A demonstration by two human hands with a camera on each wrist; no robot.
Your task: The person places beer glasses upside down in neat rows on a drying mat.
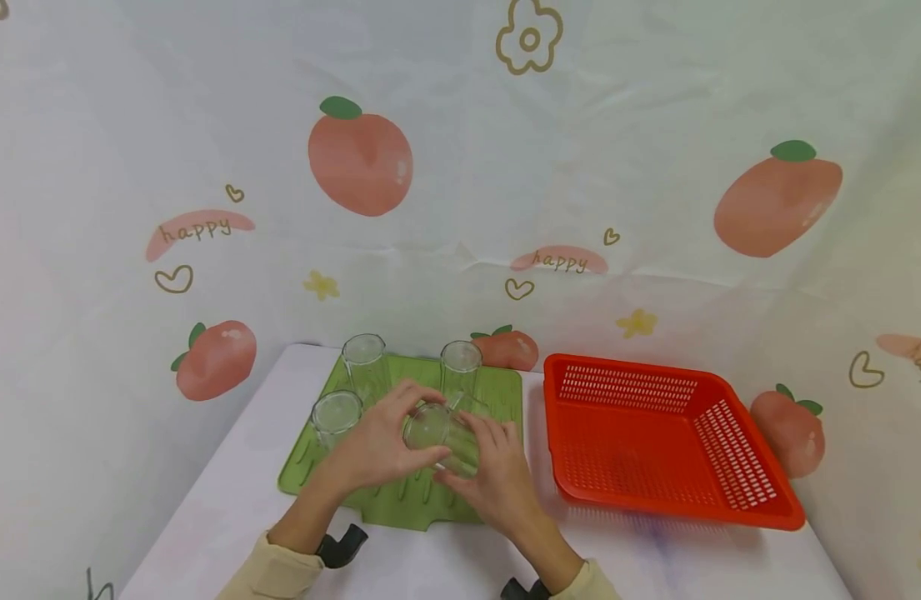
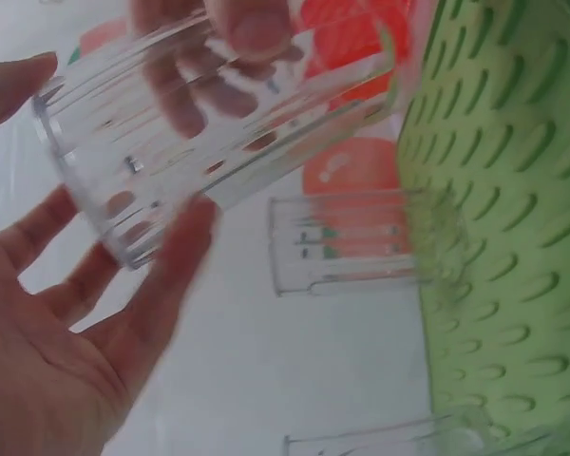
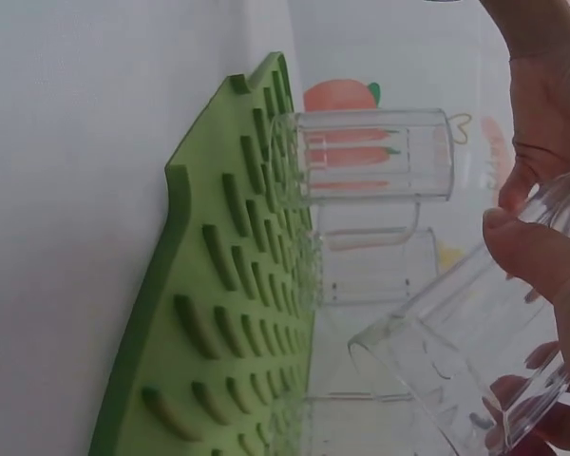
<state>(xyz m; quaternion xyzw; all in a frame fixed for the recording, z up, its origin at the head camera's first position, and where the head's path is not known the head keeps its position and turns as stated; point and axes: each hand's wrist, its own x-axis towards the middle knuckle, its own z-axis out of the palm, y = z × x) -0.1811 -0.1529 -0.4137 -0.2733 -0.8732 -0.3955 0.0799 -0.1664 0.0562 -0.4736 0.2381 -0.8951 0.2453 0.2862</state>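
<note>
Both hands hold a clear ribbed drinking glass [image 1: 430,432], tilted over a green drying mat [image 1: 400,504]. The thumb and fingers of my left hand [image 1: 381,437] curve around one end, at the rim in the left wrist view. My right hand [image 1: 499,477] grips the side of the glass [image 3: 456,356] nearer its other end. Three similar glasses stand on the mat: one glass [image 1: 337,415] beside the left hand, another glass [image 1: 366,367] at the back left, and a third glass [image 1: 461,372] at the back, beyond the held one.
To the right of the mat, a red perforated plastic basket [image 1: 625,429] sits on the white table [image 1: 430,567]. A white curtain [image 1: 445,167] printed with fruit and hearts rises behind. Raised ridges cover the mat [image 3: 218,285].
</note>
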